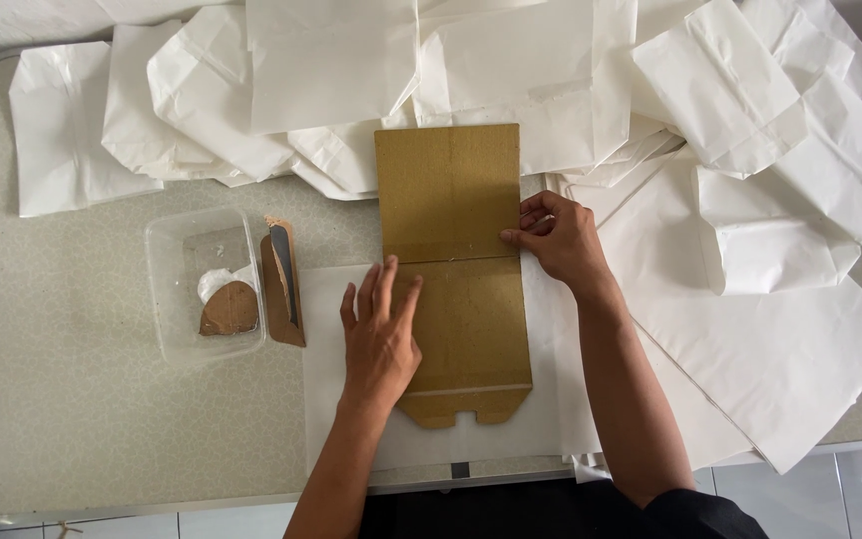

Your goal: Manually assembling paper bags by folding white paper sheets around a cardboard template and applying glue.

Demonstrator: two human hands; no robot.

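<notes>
White paper bags [720, 90] lie heaped flat across the table's far side and right; a clear, square plastic tub [177, 289] sits at left.

A pale table [72, 399] with a faint speckled pattern and a rounded metal rim fills most of the view, lit evenly by soft daylight, while glossy white floor tiles [830, 499] with thin grout lines show below its front edge and at the lower right corner.

Bright, even light, soft shadows, sharp focus
</notes>
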